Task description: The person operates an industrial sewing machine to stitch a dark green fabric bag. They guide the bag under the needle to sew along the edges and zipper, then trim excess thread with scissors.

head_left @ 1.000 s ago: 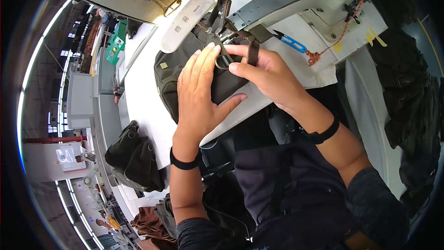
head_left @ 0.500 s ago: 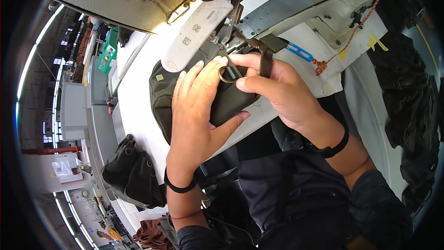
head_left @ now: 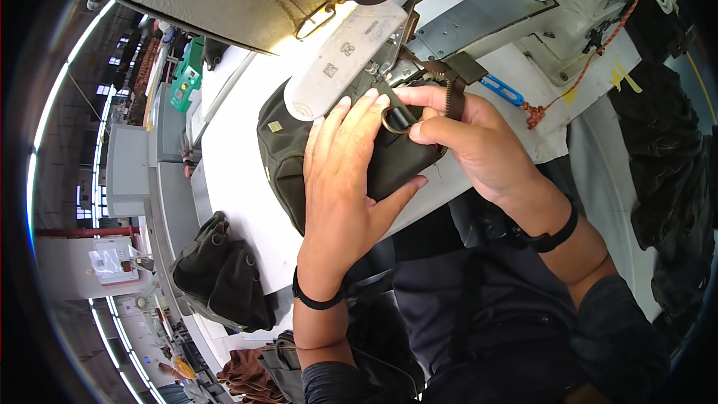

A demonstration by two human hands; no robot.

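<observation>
A dark olive fabric bag lies under the sewing machine's needle area. My left hand rests flat on it, fingers stretched forward and thumb out to the side. Beside those fingertips, a short strap tab carries a brass-coloured metal ring. My right hand pinches the tab by the ring between thumb and fingers; the fingers' undersides are partly hidden. A brown zipper strip curves over the right fingers. Where the needle meets the fabric cannot be made out.
A pale guard plate reaches over the bag from the machine head. A blue tool on an orange cord lies right of the bag. Another dark bag sits at the table's left; dark fabric hangs at right.
The whole view has shifted, so machine, bag and hands appear farther right. Against the machine, both hands and the bag keep nearly the same places.
</observation>
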